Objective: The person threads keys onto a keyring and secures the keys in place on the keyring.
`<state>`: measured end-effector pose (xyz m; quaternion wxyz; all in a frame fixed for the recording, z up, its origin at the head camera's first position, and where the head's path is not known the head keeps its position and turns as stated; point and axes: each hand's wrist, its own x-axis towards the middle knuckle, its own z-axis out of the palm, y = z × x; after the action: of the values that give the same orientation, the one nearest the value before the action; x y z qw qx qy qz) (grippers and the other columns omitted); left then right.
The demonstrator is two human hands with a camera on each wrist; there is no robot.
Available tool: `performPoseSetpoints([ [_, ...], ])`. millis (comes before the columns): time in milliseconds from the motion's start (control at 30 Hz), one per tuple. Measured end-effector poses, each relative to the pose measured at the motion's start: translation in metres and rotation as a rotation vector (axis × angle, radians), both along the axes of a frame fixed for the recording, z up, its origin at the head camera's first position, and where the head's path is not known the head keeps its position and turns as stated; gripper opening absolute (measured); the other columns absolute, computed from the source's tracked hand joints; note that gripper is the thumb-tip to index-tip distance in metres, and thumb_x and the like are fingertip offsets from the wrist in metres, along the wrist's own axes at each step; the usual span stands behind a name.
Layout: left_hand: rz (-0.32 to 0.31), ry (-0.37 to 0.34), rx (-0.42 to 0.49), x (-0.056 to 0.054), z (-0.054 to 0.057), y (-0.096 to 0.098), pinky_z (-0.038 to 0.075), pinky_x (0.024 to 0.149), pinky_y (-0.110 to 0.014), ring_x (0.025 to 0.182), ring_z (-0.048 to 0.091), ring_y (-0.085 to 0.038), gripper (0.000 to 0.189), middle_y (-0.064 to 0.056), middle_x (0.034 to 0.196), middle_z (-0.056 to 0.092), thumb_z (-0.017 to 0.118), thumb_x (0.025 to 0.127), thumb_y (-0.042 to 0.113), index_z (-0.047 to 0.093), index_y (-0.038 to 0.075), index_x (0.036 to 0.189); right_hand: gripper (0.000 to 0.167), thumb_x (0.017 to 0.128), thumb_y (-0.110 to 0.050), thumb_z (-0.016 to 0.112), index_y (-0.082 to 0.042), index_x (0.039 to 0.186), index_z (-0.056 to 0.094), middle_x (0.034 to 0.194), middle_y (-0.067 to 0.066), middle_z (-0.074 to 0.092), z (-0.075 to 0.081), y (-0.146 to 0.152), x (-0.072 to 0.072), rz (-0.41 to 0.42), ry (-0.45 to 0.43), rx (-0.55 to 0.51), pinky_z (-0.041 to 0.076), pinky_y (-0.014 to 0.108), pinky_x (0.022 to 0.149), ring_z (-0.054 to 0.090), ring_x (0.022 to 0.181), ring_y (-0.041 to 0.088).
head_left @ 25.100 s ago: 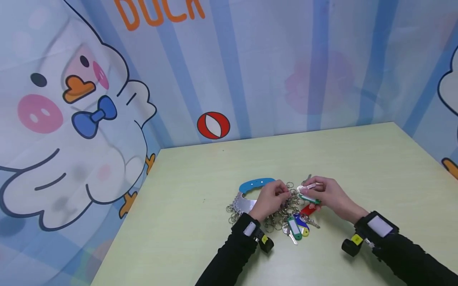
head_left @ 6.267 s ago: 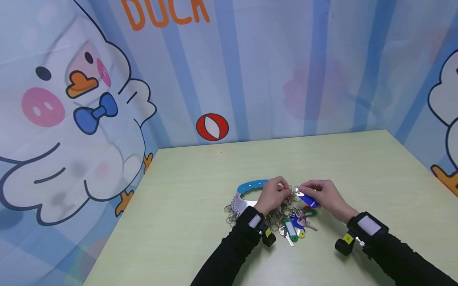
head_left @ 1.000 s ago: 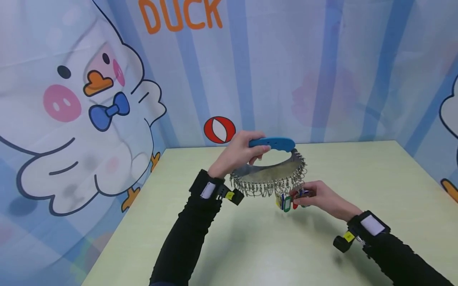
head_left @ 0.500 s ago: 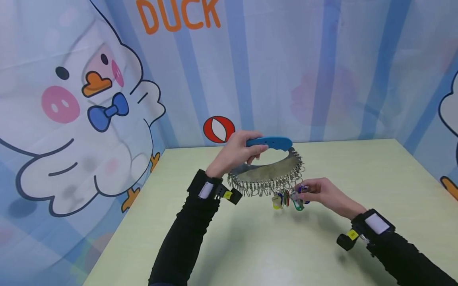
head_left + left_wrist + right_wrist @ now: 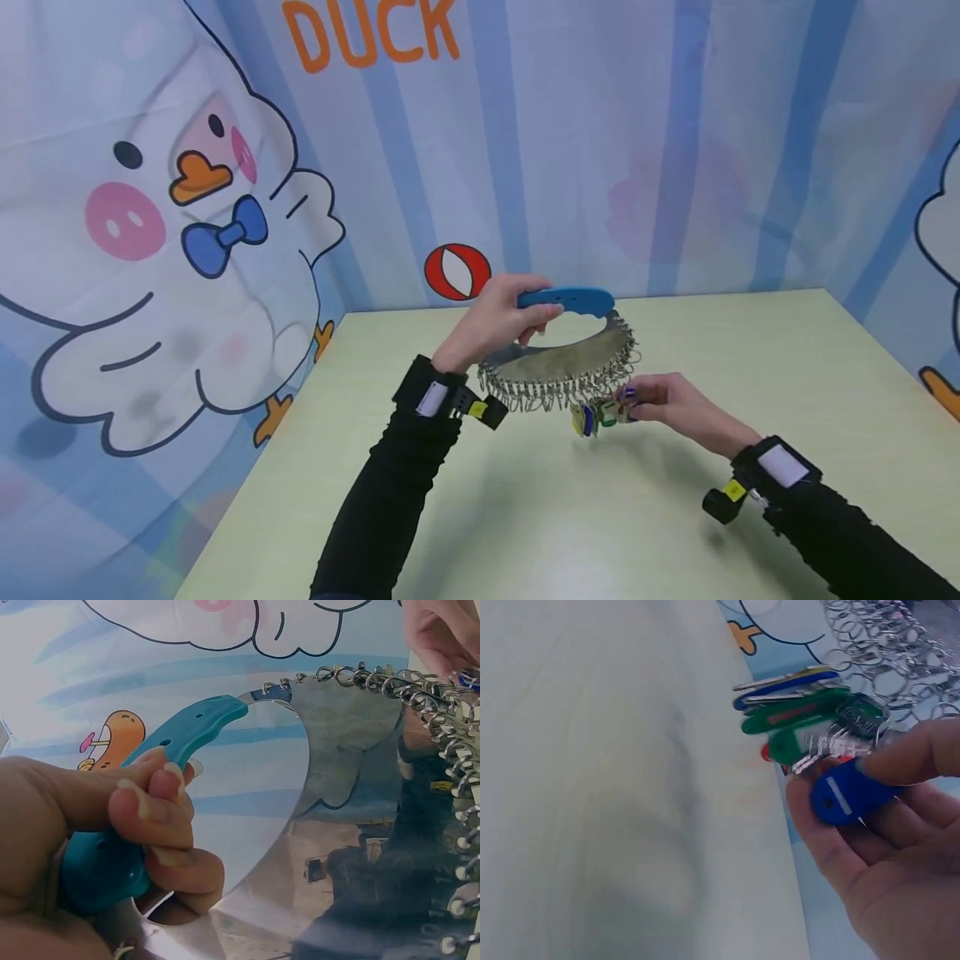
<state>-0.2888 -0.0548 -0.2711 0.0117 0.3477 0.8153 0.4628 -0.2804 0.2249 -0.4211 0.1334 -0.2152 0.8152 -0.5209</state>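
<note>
My left hand (image 5: 491, 321) grips the blue handle (image 5: 576, 301) of a curved metal key holder, its fingers curled round it in the left wrist view. The holder's shiny plate (image 5: 573, 362) is held up above the table, tilted, with many clip rings (image 5: 551, 396) hanging along its edge. At the right end dangle several keys with coloured tags. My right hand (image 5: 682, 412) pinches a blue key tag (image 5: 851, 793) between thumb and fingers. Beside it, green key tags (image 5: 799, 735) and metal keys hang partly blurred; some are hidden by the fingers.
A pale wooden table (image 5: 525, 517) spreads below both hands. Behind it stands a printed cloth backdrop (image 5: 570, 150) with a cartoon duck at the left. Each wrist carries a strapped-on camera (image 5: 723, 504).
The key holder lay on the table six seconds ago; my left hand now holds it up by its handle. Over the last second, my right fingers shift among the tags, which swing.
</note>
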Motion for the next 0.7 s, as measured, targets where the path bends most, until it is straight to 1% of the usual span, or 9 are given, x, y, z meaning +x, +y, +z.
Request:
performPoseSetpoints([
  [67, -0.003, 0.000, 0.000, 0.000, -0.001, 0.000, 0.039, 0.059, -0.025, 0.054, 0.047, -0.027, 0.011, -0.006, 0.064, 0.052, 0.058, 0.096, 0.012, 0.061, 0.003, 0.089, 0.037, 0.090, -0.002, 0.053, 0.007, 0.126, 0.049, 0.120, 0.027, 0.062, -0.002, -0.006, 0.000, -0.015, -0.023, -0.001, 0.051, 0.035, 0.089, 0.065, 0.104, 0.023],
  [133, -0.002, 0.000, 0.000, 0.000, -0.002, 0.000, 0.038, 0.058, -0.025, 0.055, 0.048, -0.030, 0.011, -0.007, 0.064, 0.052, 0.058, 0.096, 0.012, 0.061, 0.004, 0.090, 0.046, 0.087, -0.003, 0.054, 0.005, 0.131, 0.042, 0.126, 0.027, 0.059, -0.005, -0.012, 0.000, -0.021, -0.058, 0.008, 0.050, 0.037, 0.091, 0.062, 0.109, 0.025],
  [200, -0.001, 0.000, 0.000, 0.001, -0.003, 0.000, 0.038, 0.058, -0.025, 0.055, 0.047, -0.031, 0.010, -0.010, 0.065, 0.053, 0.058, 0.096, 0.011, 0.061, 0.003, 0.090, 0.054, 0.088, -0.009, 0.058, 0.004, 0.137, 0.038, 0.129, 0.026, 0.056, -0.007, -0.019, 0.001, -0.012, -0.071, 0.026, 0.049, 0.040, 0.092, 0.060, 0.110, 0.028],
  [267, -0.003, 0.001, -0.001, 0.001, -0.003, 0.001, 0.037, 0.058, -0.025, 0.055, 0.047, -0.029, 0.011, -0.013, 0.066, 0.053, 0.058, 0.096, 0.011, 0.061, 0.003, 0.090, 0.058, 0.090, -0.018, 0.063, 0.003, 0.140, 0.040, 0.126, 0.022, 0.059, -0.009, -0.023, 0.002, -0.005, -0.056, 0.056, 0.050, 0.038, 0.090, 0.061, 0.107, 0.025],
  [367, -0.012, 0.002, 0.001, 0.001, -0.003, 0.001, 0.037, 0.058, -0.025, 0.054, 0.046, -0.025, 0.013, -0.019, 0.068, 0.053, 0.058, 0.096, 0.012, 0.061, -0.001, 0.092, 0.052, 0.090, -0.023, 0.066, 0.002, 0.133, 0.050, 0.118, 0.018, 0.065, -0.010, -0.026, 0.004, 0.026, -0.013, 0.052, 0.051, 0.035, 0.085, 0.064, 0.098, 0.020],
  [467, -0.019, 0.002, 0.001, 0.001, -0.002, 0.001, 0.037, 0.056, -0.026, 0.055, 0.046, -0.030, 0.015, -0.021, 0.071, 0.054, 0.057, 0.096, 0.012, 0.061, -0.002, 0.094, 0.043, 0.092, -0.024, 0.065, 0.000, 0.127, 0.058, 0.111, 0.015, 0.070, -0.011, -0.023, 0.006, 0.053, -0.008, 0.028, 0.053, 0.036, 0.087, 0.067, 0.095, 0.018],
  [533, -0.019, 0.001, 0.000, 0.001, -0.002, 0.002, 0.036, 0.055, -0.026, 0.056, 0.047, -0.033, 0.012, -0.020, 0.071, 0.054, 0.058, 0.096, 0.012, 0.061, 0.000, 0.093, 0.040, 0.092, -0.024, 0.064, -0.002, 0.125, 0.060, 0.108, 0.014, 0.071, -0.011, -0.020, 0.007, 0.068, -0.020, 0.023, 0.052, 0.039, 0.089, 0.068, 0.095, 0.017],
  [600, -0.017, -0.001, 0.000, 0.001, -0.002, 0.002, 0.035, 0.054, -0.026, 0.056, 0.047, -0.033, 0.011, -0.016, 0.069, 0.054, 0.058, 0.096, 0.011, 0.061, 0.002, 0.092, 0.038, 0.093, -0.024, 0.063, -0.002, 0.124, 0.062, 0.107, 0.014, 0.071, -0.010, -0.017, 0.008, 0.072, -0.036, 0.024, 0.050, 0.043, 0.092, 0.067, 0.096, 0.018],
  [700, -0.016, -0.005, -0.002, 0.000, -0.002, 0.003, 0.036, 0.055, -0.026, 0.054, 0.047, -0.027, 0.011, -0.015, 0.068, 0.054, 0.058, 0.096, 0.012, 0.062, 0.001, 0.092, 0.036, 0.092, -0.024, 0.064, -0.001, 0.120, 0.064, 0.108, 0.015, 0.072, -0.011, -0.014, 0.009, 0.060, -0.042, 0.015, 0.050, 0.046, 0.093, 0.068, 0.097, 0.019],
])
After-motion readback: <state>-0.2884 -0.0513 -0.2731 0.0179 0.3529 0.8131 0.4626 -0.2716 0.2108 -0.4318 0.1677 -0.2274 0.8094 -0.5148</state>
